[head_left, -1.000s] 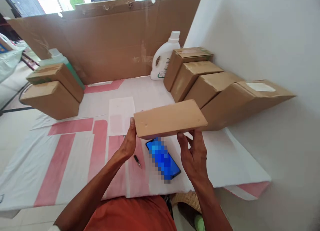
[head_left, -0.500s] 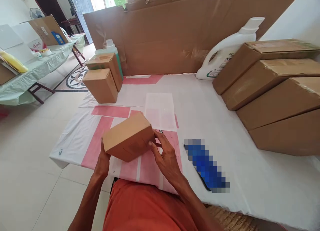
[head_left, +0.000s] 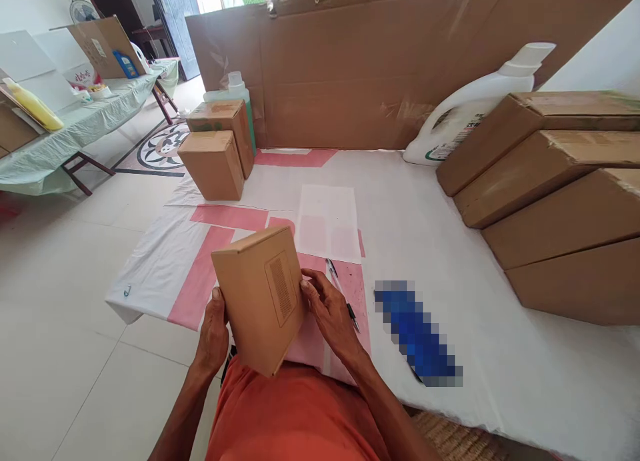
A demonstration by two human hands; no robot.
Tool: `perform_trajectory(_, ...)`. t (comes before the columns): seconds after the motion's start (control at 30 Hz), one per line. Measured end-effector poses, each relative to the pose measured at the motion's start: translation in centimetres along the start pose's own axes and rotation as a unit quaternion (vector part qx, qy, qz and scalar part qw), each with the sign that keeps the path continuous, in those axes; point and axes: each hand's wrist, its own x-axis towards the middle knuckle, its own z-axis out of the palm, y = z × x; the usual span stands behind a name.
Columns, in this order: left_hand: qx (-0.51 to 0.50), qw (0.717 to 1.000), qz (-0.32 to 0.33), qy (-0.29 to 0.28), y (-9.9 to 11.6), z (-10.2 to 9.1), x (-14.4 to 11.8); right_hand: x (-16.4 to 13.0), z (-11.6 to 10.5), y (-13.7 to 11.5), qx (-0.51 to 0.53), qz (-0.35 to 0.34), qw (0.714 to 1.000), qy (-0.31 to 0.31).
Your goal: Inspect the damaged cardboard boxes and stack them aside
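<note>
Box [head_left: 260, 298] held upright at near table edge, above lap. Left hand [head_left: 214, 333] clamped on its left side; right hand [head_left: 327, 309] gripping right side. Box looks closed, not yet set down. Two boxes [head_left: 216, 153] stand far left; row [head_left: 550, 181] at right.

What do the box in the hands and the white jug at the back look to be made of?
Small box: plain brown cardboard, matte, with folded edges and a printed patch on one face. Jug: looks like white plastic, smooth with a slight sheen, moulded handle and cap. Both hands grip the box's sides.
</note>
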Motion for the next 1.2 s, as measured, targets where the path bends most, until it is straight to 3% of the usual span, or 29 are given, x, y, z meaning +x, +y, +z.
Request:
perform_trajectory(0.17, 0.003, 0.993, 0.078, 0.087, 0.6, 0.9, 0.5, -1.3, 0.5, 0.3, 0.027, 0.031, 0.999, -0.016)
perform_trajectory(0.3, 0.09, 0.975, 0.132, 0.157, 0.2, -0.2, 1.5, -2.7, -0.8, 0.3, 0.071, 0.04, 0.996, -0.039)
perform_trajectory(0.43, 0.103, 0.969, 0.195, 0.111, 0.2, -1.5, 2.5, -3.4, -2.2, -1.2, 0.15, 0.018, 0.984, -0.094)
perform_trajectory(0.53, 0.082, 0.977, 0.177, 0.083, -0.1, -2.1, 3.3, -3.6, -2.0, -2.3, 0.106, -0.011, 0.988, -0.111)
perform_trajectory(0.73, 0.103, 0.984, 0.129, 0.069, -0.4, -2.3, 3.3, -3.0, -0.1, -2.6, 0.043, -0.098, 0.993, -0.054)
perform_trajectory(0.93, 0.14, 0.985, 0.099, 0.033, 0.7, -2.1, 2.7, -0.9, -1.3, -3.0, 0.105, -0.001, 0.994, -0.04)
perform_trajectory(1.2, 0.181, 0.979, 0.045, -0.075, -0.7, -1.7, 2.3, -0.5, -2.7, -1.1, 0.071, 0.051, 0.996, -0.027)
